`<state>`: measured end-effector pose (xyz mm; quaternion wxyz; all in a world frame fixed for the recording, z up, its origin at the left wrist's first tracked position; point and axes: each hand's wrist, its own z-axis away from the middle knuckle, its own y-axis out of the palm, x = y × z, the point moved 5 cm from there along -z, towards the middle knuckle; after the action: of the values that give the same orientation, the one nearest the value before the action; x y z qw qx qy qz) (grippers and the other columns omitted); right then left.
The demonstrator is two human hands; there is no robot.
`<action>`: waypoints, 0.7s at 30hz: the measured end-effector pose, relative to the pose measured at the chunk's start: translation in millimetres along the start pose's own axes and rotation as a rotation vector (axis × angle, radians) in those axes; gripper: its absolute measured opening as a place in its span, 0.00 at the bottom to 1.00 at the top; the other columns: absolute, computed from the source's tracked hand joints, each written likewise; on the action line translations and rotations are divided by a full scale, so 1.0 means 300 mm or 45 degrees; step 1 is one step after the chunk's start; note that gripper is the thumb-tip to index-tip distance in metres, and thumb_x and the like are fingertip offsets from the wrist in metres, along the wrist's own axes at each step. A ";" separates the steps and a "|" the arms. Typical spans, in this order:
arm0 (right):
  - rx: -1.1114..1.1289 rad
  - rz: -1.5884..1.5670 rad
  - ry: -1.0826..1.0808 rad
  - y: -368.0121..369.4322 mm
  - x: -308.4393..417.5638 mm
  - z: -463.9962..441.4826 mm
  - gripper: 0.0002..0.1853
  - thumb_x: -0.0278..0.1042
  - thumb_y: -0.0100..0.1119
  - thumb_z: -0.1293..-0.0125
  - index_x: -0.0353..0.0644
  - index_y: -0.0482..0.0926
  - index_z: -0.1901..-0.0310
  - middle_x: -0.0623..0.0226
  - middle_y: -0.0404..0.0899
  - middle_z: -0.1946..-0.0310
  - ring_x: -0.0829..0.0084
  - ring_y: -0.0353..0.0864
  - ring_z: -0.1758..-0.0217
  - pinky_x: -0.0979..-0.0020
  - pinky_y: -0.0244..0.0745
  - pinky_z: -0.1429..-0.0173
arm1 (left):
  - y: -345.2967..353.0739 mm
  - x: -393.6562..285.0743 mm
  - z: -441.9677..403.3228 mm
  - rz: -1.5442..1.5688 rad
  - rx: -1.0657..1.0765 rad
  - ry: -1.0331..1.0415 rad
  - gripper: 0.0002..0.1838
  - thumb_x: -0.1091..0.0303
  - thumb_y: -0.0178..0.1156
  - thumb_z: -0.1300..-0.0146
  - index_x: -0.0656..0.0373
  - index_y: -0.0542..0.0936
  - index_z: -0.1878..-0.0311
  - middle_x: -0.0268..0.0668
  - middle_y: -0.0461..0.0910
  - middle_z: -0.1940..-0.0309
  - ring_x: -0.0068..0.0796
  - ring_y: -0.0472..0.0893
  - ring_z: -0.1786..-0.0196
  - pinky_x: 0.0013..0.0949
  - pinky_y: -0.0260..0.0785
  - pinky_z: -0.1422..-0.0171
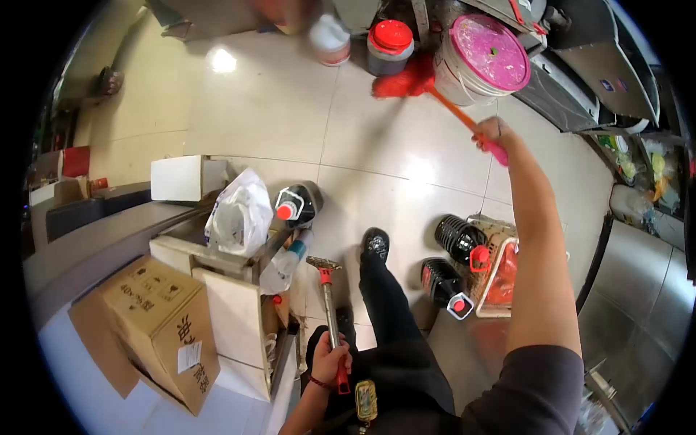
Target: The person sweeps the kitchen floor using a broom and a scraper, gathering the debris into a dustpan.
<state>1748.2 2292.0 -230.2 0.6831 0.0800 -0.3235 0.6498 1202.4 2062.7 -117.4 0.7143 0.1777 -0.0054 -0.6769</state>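
Note:
My right hand (494,132) is closed around the pink end of a short-handled red brush (453,107). Its red bristle head reaches the floor in front of a white bucket (455,72) with a pink lid, beside a red-lidded jar (390,47). Close to my body, my left hand (331,357) grips a long scraper (328,297) by its red handle end. The scraper's shaft is metal and its flat head points away from me. Left of that head lies a clear plastic bottle (279,274).
A dark bottle (299,203) stands by a white plastic bag (243,210). Right of my leg are two dark jugs (460,241) and a basket (500,279). A cardboard box (156,319) sits at left. Shelving (634,170) lines the right side.

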 end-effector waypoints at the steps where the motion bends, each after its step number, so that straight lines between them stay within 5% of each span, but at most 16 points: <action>1: 0.015 -0.058 0.022 -0.015 -0.082 -0.068 0.12 0.32 0.54 0.44 0.29 0.72 0.76 0.58 0.72 0.82 0.71 0.69 0.87 0.70 0.63 0.84 | 0.059 -0.014 -0.043 0.052 0.026 -0.027 0.13 0.80 0.50 0.46 0.58 0.64 0.57 0.36 0.68 0.72 0.27 0.71 0.83 0.28 0.65 0.85; 3: 0.036 -0.145 0.123 -0.009 -0.204 0.011 0.12 0.34 0.53 0.42 0.32 0.73 0.76 0.60 0.72 0.84 0.70 0.70 0.87 0.66 0.65 0.83 | 0.159 -0.058 -0.088 0.098 0.037 -0.066 0.13 0.80 0.50 0.46 0.58 0.64 0.57 0.35 0.69 0.73 0.27 0.71 0.83 0.28 0.66 0.84; 7: 0.315 -0.800 0.537 -0.006 -0.194 0.453 0.11 0.37 0.45 0.35 0.36 0.68 0.65 0.68 0.68 0.77 0.81 0.62 0.85 0.82 0.57 0.84 | 0.313 -0.169 -0.080 0.159 0.159 -0.148 0.13 0.81 0.50 0.46 0.58 0.65 0.57 0.35 0.69 0.73 0.25 0.71 0.83 0.27 0.65 0.85; 9: 0.245 -0.736 0.433 -0.038 -0.103 0.592 0.11 0.34 0.48 0.36 0.34 0.70 0.61 0.65 0.69 0.74 0.81 0.61 0.85 0.80 0.56 0.85 | 0.354 -0.228 -0.055 0.031 0.179 -0.123 0.14 0.81 0.49 0.46 0.57 0.65 0.57 0.35 0.68 0.73 0.25 0.70 0.84 0.26 0.64 0.86; 13: 0.211 -0.189 0.117 -0.074 -0.043 0.421 0.10 0.34 0.49 0.37 0.33 0.71 0.65 0.66 0.69 0.79 0.80 0.63 0.85 0.79 0.58 0.85 | 0.368 -0.283 -0.063 -0.043 0.093 -0.105 0.14 0.82 0.48 0.46 0.57 0.64 0.57 0.35 0.68 0.72 0.25 0.70 0.85 0.26 0.64 0.86; 15: 0.160 -0.794 0.229 -0.019 -0.059 0.242 0.11 0.35 0.50 0.38 0.34 0.70 0.70 0.69 0.67 0.84 0.79 0.64 0.86 0.78 0.58 0.85 | 0.362 -0.288 -0.081 0.021 0.080 -0.082 0.14 0.81 0.49 0.47 0.58 0.65 0.56 0.36 0.68 0.71 0.26 0.70 0.84 0.27 0.64 0.86; 17: 0.095 -0.651 0.340 0.077 -0.262 0.175 0.13 0.38 0.48 0.37 0.35 0.70 0.71 0.69 0.67 0.85 0.79 0.64 0.87 0.77 0.58 0.85 | 0.359 -0.306 -0.082 0.047 0.072 -0.075 0.14 0.81 0.49 0.47 0.58 0.65 0.57 0.36 0.68 0.72 0.26 0.70 0.84 0.26 0.65 0.86; 21: 0.147 -1.136 0.608 0.325 -0.453 0.572 0.10 0.41 0.45 0.35 0.43 0.69 0.62 0.67 0.69 0.81 0.77 0.64 0.87 0.76 0.58 0.86 | 0.320 -0.343 -0.052 0.105 0.053 -0.063 0.14 0.81 0.49 0.47 0.58 0.65 0.57 0.36 0.68 0.72 0.25 0.70 0.84 0.26 0.64 0.86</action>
<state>1606.0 2101.4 -201.2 0.9435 0.0973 -0.0561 0.3118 1290.2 2168.2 -82.9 0.7375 0.1752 -0.0446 -0.6507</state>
